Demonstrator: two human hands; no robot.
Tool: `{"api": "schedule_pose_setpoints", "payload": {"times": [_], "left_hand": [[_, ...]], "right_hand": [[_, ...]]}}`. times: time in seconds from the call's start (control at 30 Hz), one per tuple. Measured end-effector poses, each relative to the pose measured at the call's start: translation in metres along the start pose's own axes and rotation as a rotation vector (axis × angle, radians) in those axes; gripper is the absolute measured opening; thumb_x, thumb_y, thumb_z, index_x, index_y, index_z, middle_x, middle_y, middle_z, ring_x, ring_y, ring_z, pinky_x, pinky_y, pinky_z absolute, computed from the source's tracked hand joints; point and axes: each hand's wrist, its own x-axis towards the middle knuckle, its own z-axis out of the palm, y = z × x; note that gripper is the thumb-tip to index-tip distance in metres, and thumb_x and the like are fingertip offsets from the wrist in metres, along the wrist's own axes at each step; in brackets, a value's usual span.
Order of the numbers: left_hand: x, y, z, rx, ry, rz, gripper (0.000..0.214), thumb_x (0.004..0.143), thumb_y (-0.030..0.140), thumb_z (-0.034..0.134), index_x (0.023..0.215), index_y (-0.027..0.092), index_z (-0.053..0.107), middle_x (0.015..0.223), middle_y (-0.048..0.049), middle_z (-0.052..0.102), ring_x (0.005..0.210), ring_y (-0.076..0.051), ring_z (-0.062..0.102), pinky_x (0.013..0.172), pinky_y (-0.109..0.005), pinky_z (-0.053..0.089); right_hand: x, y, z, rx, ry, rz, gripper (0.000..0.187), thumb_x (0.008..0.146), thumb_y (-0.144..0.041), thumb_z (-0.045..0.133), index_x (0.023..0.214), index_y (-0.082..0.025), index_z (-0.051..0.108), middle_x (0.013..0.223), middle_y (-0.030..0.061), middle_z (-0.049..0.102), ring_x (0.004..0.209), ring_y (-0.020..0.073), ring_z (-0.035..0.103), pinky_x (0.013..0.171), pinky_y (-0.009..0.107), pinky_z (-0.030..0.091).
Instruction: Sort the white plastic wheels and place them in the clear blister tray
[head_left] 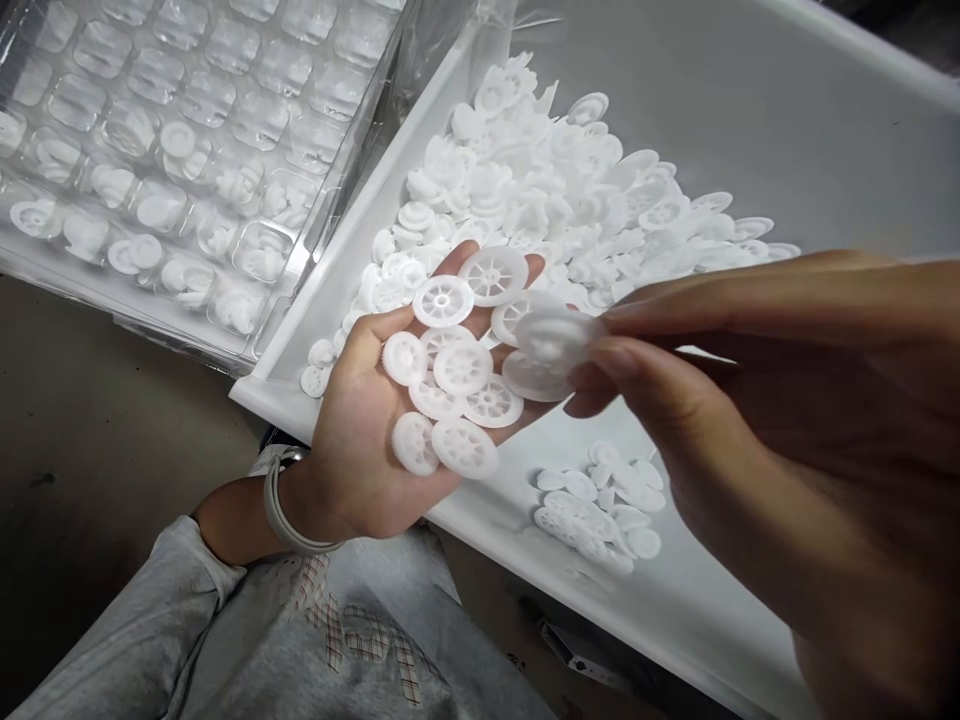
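Palm up, my left hand [360, 440] lies open beneath several white plastic gears [463, 368], some spoked and some toothed at the rim. Between thumb and fingertips of my right hand [720, 430] is another white plastic gear [559, 338], slightly blurred, held over the fingers of the left hand. Behind the hands a large heap of similar white gears [540, 190] fills part of a white bin [712, 90]. A smaller pile of gears [600, 510] sits on the bin floor below the right hand.
On the left stands a clear plastic tray [315, 225] with many pockets; the nearer pockets hold white gears, while the farther ones show none. The bin's raised near rim [277, 405] runs just under my left wrist. Crumpled clear film [431, 50] lies between tray and bin.
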Motion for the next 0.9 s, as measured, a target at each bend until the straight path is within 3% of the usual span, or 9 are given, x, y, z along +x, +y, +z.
{"api": "schedule_pose_setpoints", "payload": {"times": [0.1, 0.17, 0.23, 0.37, 0.57, 0.73, 0.9], "left_hand": [[-0.001, -0.001, 0.0, 0.029, 0.019, 0.013, 0.051, 0.092, 0.026, 0.04, 0.143, 0.033, 0.044, 0.139, 0.0012, 0.059, 0.13, -0.026, 0.055, 0.102, -0.045, 0.052], [-0.002, -0.001, 0.0, 0.06, 0.014, -0.001, 0.05, 0.092, 0.029, 0.043, 0.141, 0.032, 0.046, 0.136, -0.0003, 0.062, 0.127, -0.026, 0.058, 0.1, -0.043, 0.054], [-0.003, -0.001, -0.001, 0.094, -0.003, -0.025, 0.047, 0.092, 0.032, 0.042, 0.139, 0.031, 0.049, 0.133, -0.0016, 0.063, 0.125, -0.025, 0.059, 0.098, -0.041, 0.055], [-0.004, 0.0, -0.003, 0.102, -0.027, -0.033, 0.046, 0.093, 0.034, 0.039, 0.137, 0.029, 0.052, 0.129, -0.0021, 0.066, 0.123, -0.024, 0.06, 0.096, -0.039, 0.055], [-0.002, 0.0, -0.001, 0.095, -0.011, -0.015, 0.05, 0.092, 0.03, 0.04, 0.142, 0.03, 0.046, 0.131, -0.0012, 0.065, 0.125, -0.024, 0.06, 0.095, -0.038, 0.055], [-0.003, 0.0, 0.0, 0.13, 0.045, 0.025, 0.053, 0.091, 0.025, 0.042, 0.144, 0.032, 0.043, 0.133, -0.0003, 0.064, 0.124, -0.023, 0.06, 0.096, -0.037, 0.055], [-0.002, 0.0, 0.001, 0.14, 0.053, -0.018, 0.047, 0.093, 0.033, 0.04, 0.139, 0.031, 0.048, 0.127, -0.0008, 0.067, 0.12, -0.022, 0.062, 0.094, -0.038, 0.055]], "right_hand": [[-0.003, 0.006, -0.003, -0.047, -0.096, -0.188, 0.009, 0.088, -0.025, 0.062, 0.092, -0.034, 0.064, 0.082, -0.0001, 0.069, 0.074, 0.0194, 0.067, 0.058, 0.037, 0.052], [-0.005, 0.008, -0.001, -0.093, -0.073, -0.393, 0.017, 0.088, -0.021, 0.062, 0.1, -0.033, 0.065, 0.092, 0.0012, 0.07, 0.076, 0.0192, 0.066, 0.062, 0.038, 0.051], [-0.007, 0.007, 0.004, -0.113, 0.021, -0.477, 0.021, 0.086, -0.015, 0.063, 0.104, -0.027, 0.064, 0.096, 0.0049, 0.069, 0.076, 0.0188, 0.064, 0.063, 0.038, 0.05], [-0.003, 0.003, 0.01, -0.14, 0.093, -0.438, 0.022, 0.083, -0.02, 0.07, 0.103, -0.023, 0.062, 0.093, 0.0093, 0.068, 0.073, 0.0211, 0.062, 0.063, 0.038, 0.048], [-0.001, 0.003, 0.003, -0.249, -0.057, -0.327, 0.028, 0.088, -0.028, 0.067, 0.114, -0.025, 0.058, 0.108, 0.0096, 0.062, 0.085, 0.0222, 0.057, 0.078, 0.042, 0.048], [-0.002, 0.003, 0.004, -0.222, -0.089, -0.312, 0.02, 0.091, -0.031, 0.062, 0.11, -0.03, 0.057, 0.105, 0.0042, 0.06, 0.078, 0.0192, 0.052, 0.073, 0.039, 0.046], [-0.001, -0.003, 0.004, -0.248, -0.073, -0.269, 0.017, 0.09, -0.025, 0.063, 0.105, -0.029, 0.057, 0.112, 0.0053, 0.061, 0.086, 0.0216, 0.056, 0.076, 0.043, 0.046]]}}
